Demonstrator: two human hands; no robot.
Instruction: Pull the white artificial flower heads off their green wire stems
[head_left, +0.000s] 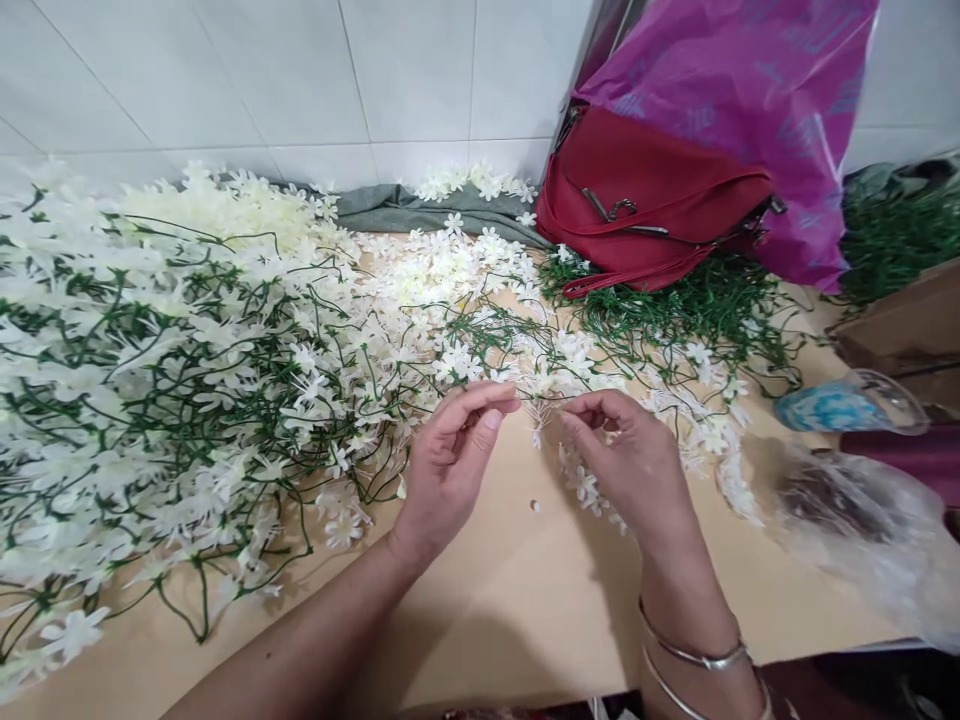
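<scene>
Over the table's middle, my left hand [454, 460] has its thumb and fingers closed together, and I cannot make out what is between them. A thin white stamen sprig [537, 422] shows right beside its fingertips, in the gap between my hands. My right hand [630, 460] faces it in a pinch of thumb and forefinger; anything held there is too small to name. White artificial flowers [457, 362] and loose white petals [585, 485] lie around both hands. Left of me spreads a large heap of white artificial flowers on green stems [187, 380].
Behind stand a red handbag [652, 190] and a purple plastic bag [750, 80], near green plastic stems [675, 310]. On the right lie a clear cup with blue pattern [847, 405] and a clear plastic bag [862, 520]. A tiled wall [420, 70] closes the back.
</scene>
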